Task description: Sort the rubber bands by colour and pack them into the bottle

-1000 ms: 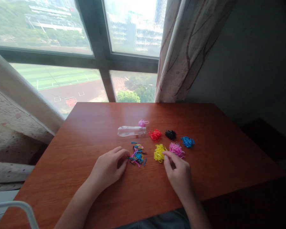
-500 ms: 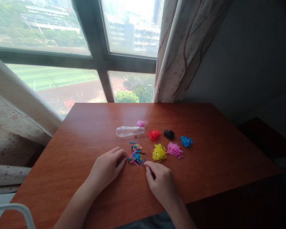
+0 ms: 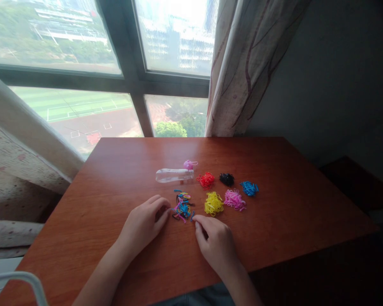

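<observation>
A mixed pile of small rubber bands [image 3: 182, 209] in blue, pink, black and yellow lies between my two hands. My left hand [image 3: 148, 223] rests at its left side, thumb and forefinger closed at the pile's edge; whatever is between those fingertips is too small to make out. On the other side, my right hand [image 3: 216, 240] pinches a blue rubber band [image 3: 192, 216] by its end. Sorted heaps sit beyond the right hand: yellow bands [image 3: 213, 204], pink bands [image 3: 235, 199], red bands [image 3: 206, 180], black bands [image 3: 226, 179] and blue bands [image 3: 249, 188].
A clear bottle [image 3: 172, 175] lies on its side behind the mixed pile, its mouth pointing right. Just behind its neck is a pink cap [image 3: 189, 164] with a loop. The wooden table [image 3: 115, 170] meets a window at the back, with a curtain [image 3: 239, 72] hanging at the right.
Almost nothing differs. Both hands keep their places at the mixed pile, and the view has shifted very slightly.
</observation>
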